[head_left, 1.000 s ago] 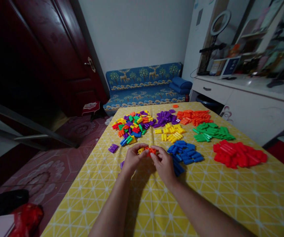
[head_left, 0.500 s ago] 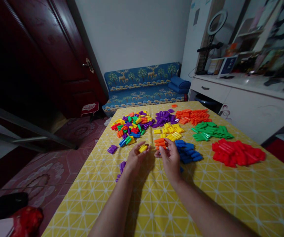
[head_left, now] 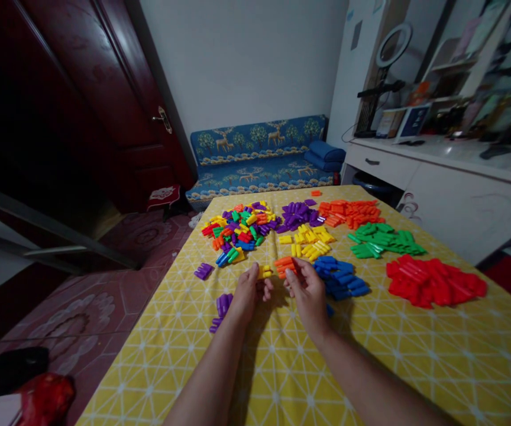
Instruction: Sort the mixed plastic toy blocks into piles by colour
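Observation:
My left hand (head_left: 252, 291) is closed on a small yellow plastic building piece (head_left: 264, 271), pinched under the thumb. My right hand (head_left: 305, 287) grips an orange building piece (head_left: 285, 267) made of joined tubes. The two pieces face each other with hardly any space between them; whether they touch I cannot tell. Purple pieces (head_left: 223, 305) lie left of my left hand, with another purple piece (head_left: 203, 271) farther out. Blue pieces (head_left: 339, 277) are heaped just right of my right hand, and yellow pieces (head_left: 311, 239) lie beyond it.
A mixed-colour heap (head_left: 240, 228) sits at the table's back left. Purple (head_left: 300, 215), orange (head_left: 348, 212), green (head_left: 384, 240) and red (head_left: 435, 280) heaps spread along the back and right. Yellow patterned cloth (head_left: 264, 378) covers the table. Behind it stands a blue sofa (head_left: 255, 155).
My left hand has turned so the yellow piece points toward the orange one. My right hand has tilted its piece slightly, and the gap has narrowed. The view has shifted a little.

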Motion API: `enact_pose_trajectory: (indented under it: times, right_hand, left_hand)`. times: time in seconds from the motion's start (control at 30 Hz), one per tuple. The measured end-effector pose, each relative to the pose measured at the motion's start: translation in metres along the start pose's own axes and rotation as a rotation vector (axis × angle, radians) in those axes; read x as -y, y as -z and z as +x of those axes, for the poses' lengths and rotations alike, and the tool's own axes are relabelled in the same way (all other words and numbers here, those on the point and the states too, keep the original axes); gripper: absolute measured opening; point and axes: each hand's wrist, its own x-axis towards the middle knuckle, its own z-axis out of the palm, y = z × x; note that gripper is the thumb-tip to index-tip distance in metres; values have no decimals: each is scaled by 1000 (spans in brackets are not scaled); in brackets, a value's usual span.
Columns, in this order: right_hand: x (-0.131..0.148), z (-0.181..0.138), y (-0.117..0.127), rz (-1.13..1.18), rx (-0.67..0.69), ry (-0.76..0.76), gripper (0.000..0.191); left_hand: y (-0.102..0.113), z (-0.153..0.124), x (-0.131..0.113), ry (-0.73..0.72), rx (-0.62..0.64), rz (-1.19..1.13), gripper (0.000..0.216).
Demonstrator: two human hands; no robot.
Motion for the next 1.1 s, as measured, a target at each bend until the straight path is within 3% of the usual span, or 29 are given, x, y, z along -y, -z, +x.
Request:
enact_pose_trajectory:
  times: [0.2,0.5,0.93,1.1]
  right_hand:
    - [3,-1,1,7,16,-16,30]
    - [-2,-3,-1,10,50,-39,28]
    - [-1,-2,1,61,33,-51,29]
    - [14,25,24,-18,-21,4,35]
  left_hand:
    - [2,1,1,-36,30,110,52]
    - [1,0,0,-46,90,102,44]
    - [-5,0,2,-52,78,37,41]
    - [-2,3,7,-59,61,-10,46]
